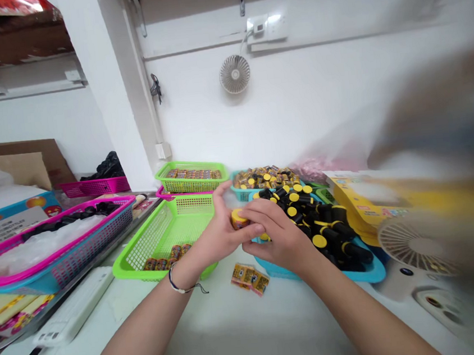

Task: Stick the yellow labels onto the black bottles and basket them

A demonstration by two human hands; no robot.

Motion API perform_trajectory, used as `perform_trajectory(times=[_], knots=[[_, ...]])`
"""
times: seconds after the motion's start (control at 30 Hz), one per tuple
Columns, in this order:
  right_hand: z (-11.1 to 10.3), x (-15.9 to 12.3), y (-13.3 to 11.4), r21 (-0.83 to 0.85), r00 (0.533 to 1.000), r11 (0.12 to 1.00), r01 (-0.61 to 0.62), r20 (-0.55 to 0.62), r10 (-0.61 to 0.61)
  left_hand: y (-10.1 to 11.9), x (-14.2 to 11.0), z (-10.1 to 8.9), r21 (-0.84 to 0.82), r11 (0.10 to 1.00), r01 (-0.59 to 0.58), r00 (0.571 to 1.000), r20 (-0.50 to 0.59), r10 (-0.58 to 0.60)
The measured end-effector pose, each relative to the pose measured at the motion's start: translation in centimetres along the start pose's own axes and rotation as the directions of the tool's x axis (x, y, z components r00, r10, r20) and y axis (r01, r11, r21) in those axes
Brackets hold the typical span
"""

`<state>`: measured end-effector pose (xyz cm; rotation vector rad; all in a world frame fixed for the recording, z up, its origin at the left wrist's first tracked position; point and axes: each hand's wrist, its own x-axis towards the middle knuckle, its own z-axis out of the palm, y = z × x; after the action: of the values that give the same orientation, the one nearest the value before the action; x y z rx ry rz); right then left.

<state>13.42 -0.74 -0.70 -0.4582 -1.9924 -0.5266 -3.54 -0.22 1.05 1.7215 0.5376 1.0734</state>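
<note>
At the left edge of the frame, a pink-rimmed basket (57,284) holds black items and a clear plastic bag (63,241). To its right, in the lower left, a long white device (77,307) lies on the pale table (186,341). Nearer the centre, a green basket (123,268) has a few small patterned cylinders (161,263) at its near end; behind it, another green basket (191,185) carries rows of similar pieces. In the middle of the frame, the left hand (221,230), a cord bracelet (176,283) at its wrist, is closed around a yellow-topped cylinder (238,219). Below lie patterned labels (250,278), flat on the table. The right hand (279,232) meets the left, bent fingers against the cylinder; whether they clamp it I cannot tell. Right of centre, a blue basket (376,271) is heaped with black pieces with yellow ends (322,225). Farther right stand a yellow box (357,213) and a fan (417,243), partly blurred
</note>
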Motion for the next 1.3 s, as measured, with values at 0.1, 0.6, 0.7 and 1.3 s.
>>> perform_trajectory(times=[0.1, 0.6, 0.7, 1.3], knots=[[0.3, -0.3, 0.2, -0.048, 1.0, 0.999, 0.017, 0.021, -0.016, 0.6, -0.1, -0.9, 0.066, 0.998, -0.012, 0.999, 0.035, 0.009], [1.9, -0.3, -1.7, 0.082, 0.995, 0.992, -0.092, 0.047, 0.088, 2.0, -2.0, -3.6, 0.186, 0.959, 0.212, 0.977, -0.029, -0.21], [1.9, -0.3, -2.1, 0.107, 0.993, 0.988, -0.108, 0.049, 0.104, 2.1, -2.5, -3.4, 0.147, 0.964, 0.221, 0.974, -0.071, -0.213], [-4.8, 0.1, 2.5, -0.182, 0.696, 0.727, -0.662, 0.21, 0.687, -1.5, -3.8, -14.3, 0.767, 0.426, 0.479, 0.868, -0.345, -0.356]])
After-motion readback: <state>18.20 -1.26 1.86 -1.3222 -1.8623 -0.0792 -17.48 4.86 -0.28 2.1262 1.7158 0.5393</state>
